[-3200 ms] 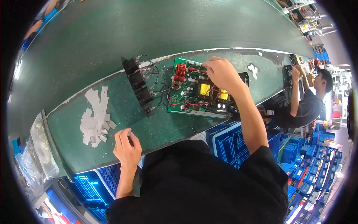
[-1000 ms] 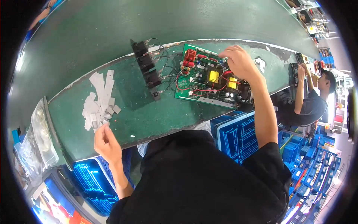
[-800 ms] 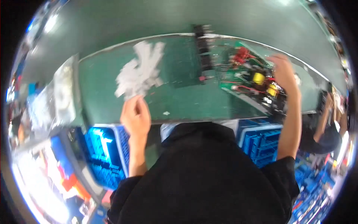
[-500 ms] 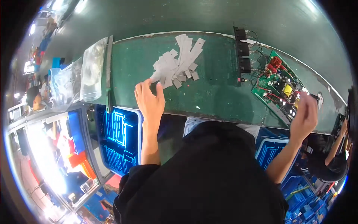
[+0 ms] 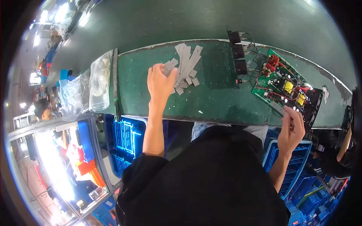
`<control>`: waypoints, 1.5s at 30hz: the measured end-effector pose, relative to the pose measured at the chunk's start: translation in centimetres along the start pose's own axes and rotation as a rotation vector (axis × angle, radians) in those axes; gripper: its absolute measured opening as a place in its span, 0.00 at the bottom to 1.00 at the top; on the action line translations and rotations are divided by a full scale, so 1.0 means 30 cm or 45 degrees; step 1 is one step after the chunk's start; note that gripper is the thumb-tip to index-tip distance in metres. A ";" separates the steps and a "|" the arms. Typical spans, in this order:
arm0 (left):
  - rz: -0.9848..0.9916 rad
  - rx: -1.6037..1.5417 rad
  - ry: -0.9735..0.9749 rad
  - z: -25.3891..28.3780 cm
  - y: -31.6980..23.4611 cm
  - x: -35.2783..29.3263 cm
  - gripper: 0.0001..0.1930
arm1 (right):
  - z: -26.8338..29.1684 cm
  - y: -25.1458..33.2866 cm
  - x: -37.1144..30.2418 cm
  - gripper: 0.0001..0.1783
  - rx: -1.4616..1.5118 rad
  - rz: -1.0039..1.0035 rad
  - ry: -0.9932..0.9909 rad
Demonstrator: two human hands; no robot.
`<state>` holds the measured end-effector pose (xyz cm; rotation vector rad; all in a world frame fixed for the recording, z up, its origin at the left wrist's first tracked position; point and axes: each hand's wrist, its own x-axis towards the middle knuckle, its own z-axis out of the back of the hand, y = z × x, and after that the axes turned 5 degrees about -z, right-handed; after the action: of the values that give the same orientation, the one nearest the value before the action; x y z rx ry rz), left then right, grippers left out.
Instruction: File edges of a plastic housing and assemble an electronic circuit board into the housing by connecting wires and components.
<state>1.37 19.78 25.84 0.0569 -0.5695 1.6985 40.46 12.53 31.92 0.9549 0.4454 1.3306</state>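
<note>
My left hand (image 5: 161,83) is over the left side of a pile of flat grey strips (image 5: 188,60), its fingers closed around several of them. Part of the held grey strips (image 5: 171,64) shows between thumb and fingers; the palm hides the rest. My right hand (image 5: 292,130) is at the near edge of a green circuit board (image 5: 266,82), fingertips pinched together beside a grey bar (image 5: 277,107) along that edge. Whatever those fingertips hold is too small to make out. Red coils, yellow transformers and red and black wires crowd the board.
A black strip of sockets (image 5: 238,56) is wired to the board's left side. A green-handled long blade (image 5: 116,86) and clear plastic bags (image 5: 100,83) lie at the left. Blue trays (image 5: 139,126) stand below the bench edge. Another person's arm (image 5: 345,145) shows at far right.
My left hand has moved forward onto the grey strips and closed on some. My right hand has come back and left, from above the board to its near edge. The view has shifted slightly.
</note>
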 end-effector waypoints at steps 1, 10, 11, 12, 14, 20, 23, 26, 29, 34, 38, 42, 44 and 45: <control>0.140 -0.144 0.056 -0.003 -0.005 0.010 0.20 | 0.001 0.005 0.004 0.08 0.005 0.013 -0.004; 0.367 -0.486 0.233 0.011 -0.062 0.052 0.20 | 0.000 -0.005 0.001 0.07 0.055 0.058 0.073; 0.367 -0.492 0.214 0.012 -0.063 0.048 0.19 | 0.003 -0.010 0.002 0.07 0.058 0.056 0.070; 0.363 -0.489 0.214 0.015 -0.063 0.044 0.19 | 0.006 -0.014 0.003 0.07 0.076 0.034 0.092; 0.311 -0.368 0.293 0.012 -0.086 0.045 0.17 | 0.021 -0.035 0.007 0.07 0.102 -0.007 0.106; 0.178 -0.256 0.250 -0.002 -0.117 0.030 0.15 | 0.038 -0.047 0.005 0.07 0.135 -0.017 0.137; -0.061 -0.004 0.227 -0.030 -0.088 0.037 0.14 | 0.049 -0.053 0.003 0.07 0.157 -0.010 0.143; -0.049 -0.034 0.266 -0.024 -0.093 0.046 0.13 | 0.059 -0.063 -0.006 0.07 0.178 -0.030 0.154; 0.040 -0.269 0.087 -0.023 -0.126 0.032 0.11 | 0.077 -0.074 -0.011 0.07 0.160 -0.036 0.146; 0.026 -0.241 0.272 0.001 -0.067 0.077 0.14 | 0.080 -0.094 -0.011 0.07 0.149 -0.018 0.142; 0.077 -0.366 0.455 0.004 -0.029 0.120 0.16 | 0.052 -0.084 -0.034 0.07 0.178 -0.042 0.153; 0.101 -0.347 0.365 0.016 -0.037 0.096 0.16 | 0.019 -0.044 -0.068 0.08 0.160 -0.031 0.174; 0.242 -0.460 0.236 0.019 -0.024 0.074 0.18 | 0.012 -0.030 -0.078 0.09 0.149 0.011 0.208; 0.243 -0.463 0.236 0.019 -0.022 0.067 0.18 | 0.007 -0.025 -0.081 0.09 0.147 0.012 0.208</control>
<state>1.40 21.46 27.24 -0.4231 -0.7530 1.7351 40.52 10.19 30.87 0.9472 0.6489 1.4091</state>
